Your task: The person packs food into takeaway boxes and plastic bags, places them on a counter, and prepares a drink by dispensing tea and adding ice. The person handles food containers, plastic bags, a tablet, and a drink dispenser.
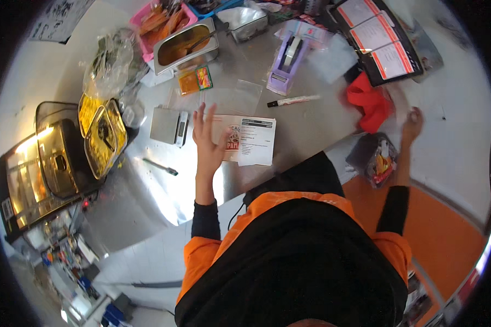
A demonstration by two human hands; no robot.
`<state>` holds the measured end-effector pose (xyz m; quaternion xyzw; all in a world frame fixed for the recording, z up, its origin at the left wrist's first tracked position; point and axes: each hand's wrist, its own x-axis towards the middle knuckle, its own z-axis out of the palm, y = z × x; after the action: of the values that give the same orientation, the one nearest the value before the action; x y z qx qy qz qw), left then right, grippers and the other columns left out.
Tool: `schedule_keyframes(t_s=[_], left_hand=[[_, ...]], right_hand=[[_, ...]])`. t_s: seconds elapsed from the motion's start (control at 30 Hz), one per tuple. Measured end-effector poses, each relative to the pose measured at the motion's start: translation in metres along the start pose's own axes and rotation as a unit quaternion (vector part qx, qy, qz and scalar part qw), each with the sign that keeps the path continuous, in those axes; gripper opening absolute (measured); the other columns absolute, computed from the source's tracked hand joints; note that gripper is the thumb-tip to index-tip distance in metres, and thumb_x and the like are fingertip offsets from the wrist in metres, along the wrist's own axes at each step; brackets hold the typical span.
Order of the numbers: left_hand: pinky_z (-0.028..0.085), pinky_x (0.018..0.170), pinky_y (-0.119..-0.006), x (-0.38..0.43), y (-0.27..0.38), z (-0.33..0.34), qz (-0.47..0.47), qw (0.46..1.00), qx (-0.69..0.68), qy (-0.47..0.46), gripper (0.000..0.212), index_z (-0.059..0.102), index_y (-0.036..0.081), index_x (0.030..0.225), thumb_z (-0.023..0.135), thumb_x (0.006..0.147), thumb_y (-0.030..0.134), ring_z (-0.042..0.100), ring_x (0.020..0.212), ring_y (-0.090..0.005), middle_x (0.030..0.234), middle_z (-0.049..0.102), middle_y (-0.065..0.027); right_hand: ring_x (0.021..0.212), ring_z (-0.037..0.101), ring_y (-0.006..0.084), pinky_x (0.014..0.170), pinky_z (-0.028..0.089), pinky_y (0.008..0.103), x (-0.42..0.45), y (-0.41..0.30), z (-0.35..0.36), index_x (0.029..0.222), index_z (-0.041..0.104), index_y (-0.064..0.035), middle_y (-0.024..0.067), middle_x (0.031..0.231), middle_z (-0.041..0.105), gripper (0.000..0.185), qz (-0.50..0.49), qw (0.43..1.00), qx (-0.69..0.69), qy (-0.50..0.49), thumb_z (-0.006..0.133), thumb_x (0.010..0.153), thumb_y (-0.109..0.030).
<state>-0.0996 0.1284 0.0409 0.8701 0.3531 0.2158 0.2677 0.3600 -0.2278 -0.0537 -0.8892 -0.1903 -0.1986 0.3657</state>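
Note:
My left hand [208, 143] is over the left end of a flat cardboard box [228, 155], fingers spread, nothing held. A printed paper slip [255, 141] lies on the box's right half. My right hand [412, 122] is out at the right, beyond the steel table's edge, near a red cloth [368, 102]; its fingers look curled and slightly blurred, and whether they hold anything is unclear. Left of the box sits a small digital scale [166, 126]. A marker [292, 100] lies above the box, and a dark pen [160, 166] is at lower left.
A purple tape dispenser [285, 65], a steel pan of sauce with a ladle [184, 49] and a pink basket [147, 45] stand at the back. Trays of yellow food [102, 143] and a glass-fronted appliance [32, 171] are at left. A black board with labels [378, 41] stands upper right.

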Motion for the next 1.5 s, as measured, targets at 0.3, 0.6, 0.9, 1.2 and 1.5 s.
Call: schedule_keyframes(t_s=[0.3,0.6,0.9,1.2,1.5], left_hand=[[0.037,0.086,-0.034,0.041,0.156,0.115,-0.094,0.918,-0.371,0.106,0.019,0.051,0.002,0.100,0.050,0.084,0.010,0.051,0.094,-0.0211,0.097,0.054,-0.0129],[0.018,0.099,-0.047,0.135,0.254,0.243,0.094,0.983,-0.153,0.042,0.038,0.049,0.014,0.118,0.052,0.082,0.028,0.027,0.119,-0.0371,0.127,0.034,-0.0191],[0.019,0.097,-0.045,0.091,0.214,0.252,-0.055,0.975,-0.192,0.098,0.027,0.053,0.008,0.106,0.050,0.084,0.024,0.030,0.116,-0.0328,0.125,0.038,-0.0171],[0.034,0.083,-0.039,0.078,0.263,0.274,0.211,0.924,-0.292,0.130,0.030,0.054,0.009,0.094,0.059,0.065,0.004,0.045,0.095,-0.0282,0.108,0.051,-0.0091],[0.030,0.084,-0.038,0.127,0.255,0.254,0.119,0.921,-0.295,0.222,0.024,0.053,0.006,0.094,0.056,0.070,0.005,0.043,0.092,-0.0289,0.109,0.052,-0.0088]], right_hand=[[0.073,0.058,0.0321,0.065,0.046,0.0372,0.118,0.025,0.019,0.092,0.057,-0.0005,0.0172,0.084,0.060,0.016,-0.103,0.951,-0.052,-0.287,0.053,0.079,-0.009],[0.066,0.057,0.0261,0.059,0.045,0.0333,0.146,0.030,-0.020,0.082,0.055,0.0032,0.0162,0.077,0.058,0.016,-0.141,0.882,-0.089,-0.440,0.050,0.068,0.010],[0.069,0.057,0.0314,0.059,0.045,0.0379,0.166,0.014,-0.013,0.078,0.057,0.0019,0.0157,0.077,0.059,0.019,-0.216,0.821,-0.150,-0.506,0.060,0.058,0.002],[0.073,0.057,0.0317,0.066,0.045,0.0346,0.155,0.018,-0.018,0.078,0.051,0.0008,0.0160,0.074,0.058,0.008,-0.133,0.896,-0.078,-0.417,0.052,0.071,0.005],[0.072,0.047,0.0149,0.069,0.040,0.0254,0.163,-0.015,-0.019,0.085,0.042,-0.0015,0.0053,0.076,0.049,0.006,-0.077,0.941,0.126,-0.305,0.042,0.084,0.004]])
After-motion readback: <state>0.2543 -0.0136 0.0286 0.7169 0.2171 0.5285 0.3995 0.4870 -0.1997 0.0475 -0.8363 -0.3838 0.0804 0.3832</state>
